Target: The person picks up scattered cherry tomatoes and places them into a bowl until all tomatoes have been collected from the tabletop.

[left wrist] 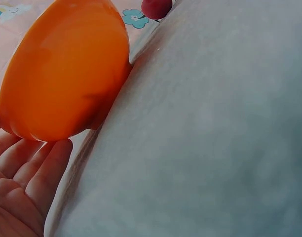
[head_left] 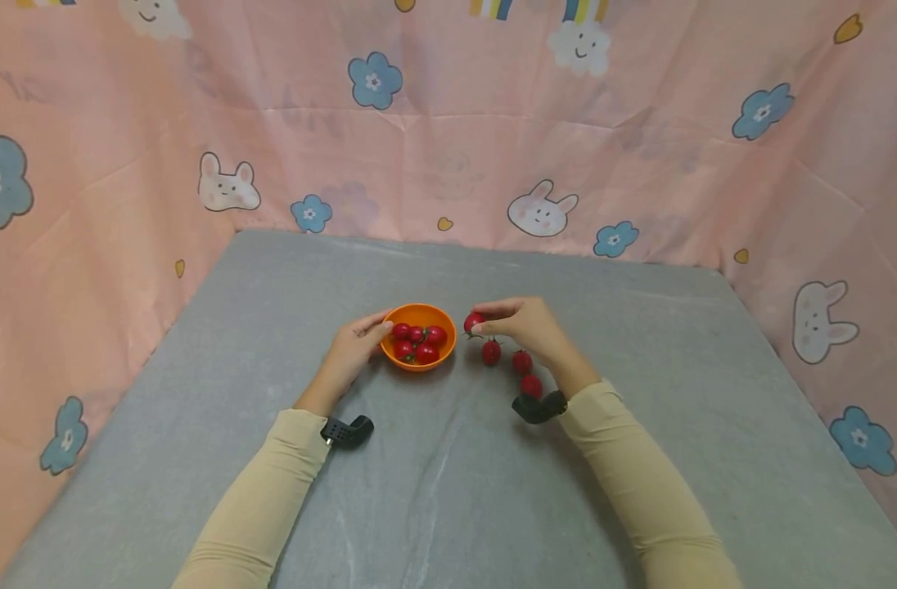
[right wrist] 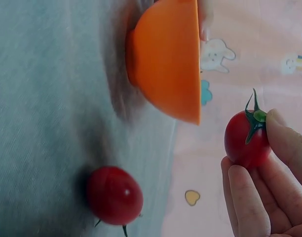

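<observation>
An orange bowl (head_left: 419, 367) with several red cherry tomatoes (head_left: 427, 353) in it stands on the grey table. My left hand (head_left: 345, 360) holds the bowl by its left side, thumb at the rim and fingers against the outer wall (left wrist: 67, 74). Just right of the bowl, my right hand (head_left: 531, 331) pinches a cherry tomato (right wrist: 247, 140) by thumb and fingers, its green stem up beside the thumb. That tomato hangs above the table, apart from the bowl. Below the right hand lie three more tomatoes, the closest one (head_left: 491, 352) between bowl and wrist.
Two of the loose tomatoes, one (head_left: 522, 361) behind the other (head_left: 532, 386), lie close to the right wrist's black camera strap (head_left: 539, 406). A pink curtain (head_left: 434, 147) with rabbits and flowers encloses the table's back and sides.
</observation>
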`<action>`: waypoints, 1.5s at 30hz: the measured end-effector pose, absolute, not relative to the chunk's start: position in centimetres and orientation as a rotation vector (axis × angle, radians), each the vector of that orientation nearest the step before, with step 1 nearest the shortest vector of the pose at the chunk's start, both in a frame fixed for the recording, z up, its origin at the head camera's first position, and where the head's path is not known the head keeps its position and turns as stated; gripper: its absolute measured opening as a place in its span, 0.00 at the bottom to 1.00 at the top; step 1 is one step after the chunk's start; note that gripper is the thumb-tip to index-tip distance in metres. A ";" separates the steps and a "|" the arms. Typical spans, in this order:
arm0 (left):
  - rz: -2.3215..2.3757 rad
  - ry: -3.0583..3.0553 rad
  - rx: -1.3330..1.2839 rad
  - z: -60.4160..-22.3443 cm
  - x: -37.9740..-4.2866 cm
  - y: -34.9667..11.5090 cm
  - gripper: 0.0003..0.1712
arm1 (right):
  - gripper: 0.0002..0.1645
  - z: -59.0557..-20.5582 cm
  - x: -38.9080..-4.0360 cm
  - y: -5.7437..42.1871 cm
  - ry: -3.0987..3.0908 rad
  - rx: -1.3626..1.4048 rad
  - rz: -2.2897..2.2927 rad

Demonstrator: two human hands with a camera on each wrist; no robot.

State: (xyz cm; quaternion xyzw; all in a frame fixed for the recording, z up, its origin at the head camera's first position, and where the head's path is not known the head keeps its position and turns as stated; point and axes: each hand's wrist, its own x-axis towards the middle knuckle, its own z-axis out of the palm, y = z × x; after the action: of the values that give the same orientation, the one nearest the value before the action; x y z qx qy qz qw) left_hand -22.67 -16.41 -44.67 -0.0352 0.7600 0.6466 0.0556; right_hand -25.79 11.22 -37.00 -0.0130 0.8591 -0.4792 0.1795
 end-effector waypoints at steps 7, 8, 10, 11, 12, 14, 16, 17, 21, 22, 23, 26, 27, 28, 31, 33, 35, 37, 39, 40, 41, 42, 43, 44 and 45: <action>1.941 2.327 -0.126 -44.7 -22.6 -16.4 0.26 | 0.26 -36.9 -25.9 9.8 2.410 -0.092 -1.385; 1.941 2.326 -0.127 -44.6 -22.5 -16.4 0.26 | 0.25 -36.9 -25.8 9.6 2.401 -0.102 -1.396; 1.947 2.320 -0.127 -44.6 -22.5 -16.4 0.26 | 0.25 -36.9 -25.8 9.2 2.391 -0.119 -1.410; 1.948 2.319 -0.128 -44.6 -22.5 -16.4 0.26 | 0.25 -36.9 -25.8 9.0 2.387 -0.129 -1.416; 1.950 2.319 -0.125 -44.5 -22.5 -16.4 0.26 | 0.25 -36.9 -25.8 8.8 2.386 -0.139 -1.416; 1.947 2.324 -0.121 -44.5 -22.5 -16.4 0.26 | 0.24 -36.9 -25.8 8.3 2.397 -0.155 -1.397; 1.949 2.325 -0.120 -44.5 -22.5 -16.4 0.26 | 0.24 -36.9 -25.8 7.8 2.402 -0.170 -1.382; 1.950 2.326 -0.120 -44.5 -22.5 -16.4 0.26 | 0.24 -37.0 -25.8 7.5 2.400 -0.178 -1.382; 1.947 2.322 -0.118 -44.6 -22.5 -16.5 0.26 | 0.23 -37.1 -25.7 6.5 2.389 -0.185 -1.381; 1.943 2.324 -0.120 -44.6 -22.5 -16.5 0.26 | 0.23 -37.1 -25.7 6.2 2.391 -0.184 -1.377; 1.942 2.324 -0.118 -44.6 -22.5 -16.5 0.26 | 0.23 -37.2 -25.7 6.0 2.391 -0.188 -1.378; 1.935 2.328 -0.117 -44.6 -22.6 -16.5 0.26 | 0.23 -37.3 -25.6 5.3 2.410 -0.198 -1.359; 1.936 2.328 -0.116 -44.6 -22.6 -16.5 0.26 | 0.23 -37.3 -25.5 5.1 2.411 -0.201 -1.357; 1.941 2.324 -0.114 -44.7 -22.6 -16.5 0.26 | 0.23 -37.4 -25.5 4.9 2.415 -0.205 -1.352; 1.942 2.324 -0.106 -44.7 -22.6 -16.5 0.26 | 0.23 -37.5 -25.5 4.4 2.408 -0.214 -1.351; 1.938 2.329 -0.102 -44.8 -22.6 -16.5 0.27 | 0.23 -37.6 -25.4 4.1 2.402 -0.220 -1.346; 1.933 2.335 -0.100 -44.8 -22.6 -16.5 0.27 | 0.22 -37.7 -25.4 3.8 2.402 -0.221 -1.331; 1.932 2.338 -0.102 -44.8 -22.7 -16.5 0.27 | 0.21 -37.8 -25.4 3.5 2.409 -0.228 -1.308; 1.930 2.339 -0.103 -44.8 -22.7 -16.5 0.27 | 0.21 -37.9 -25.4 3.3 2.414 -0.235 -1.291; 1.931 2.338 -0.105 -44.8 -22.7 -16.5 0.26 | 0.21 -38.0 -25.3 3.2 2.418 -0.239 -1.285; 1.930 2.337 -0.106 -44.7 -22.7 -16.5 0.26 | 0.21 -38.1 -25.3 3.2 2.419 -0.245 -1.282; 1.929 2.337 -0.107 -44.7 -22.6 -16.5 0.26 | 0.21 -38.1 -25.3 3.1 2.425 -0.255 -1.275; 1.928 2.337 -0.106 -44.7 -22.6 -16.5 0.26 | 0.21 -38.2 -25.2 3.0 2.431 -0.262 -1.270; 1.928 2.337 -0.106 -44.6 -22.6 -16.5 0.26 | 0.21 -38.2 -25.2 3.0 2.433 -0.272 -1.270; 1.928 2.336 -0.106 -44.6 -22.6 -16.5 0.26 | 0.21 -38.2 -25.1 2.9 2.438 -0.280 -1.268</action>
State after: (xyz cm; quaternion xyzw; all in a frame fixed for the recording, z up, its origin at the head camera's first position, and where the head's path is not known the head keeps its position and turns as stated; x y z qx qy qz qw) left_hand -22.59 -16.48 -44.61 -0.0350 0.7696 0.6351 0.0554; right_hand -25.14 2.94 -38.20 -0.0997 0.8668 -0.4508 0.1885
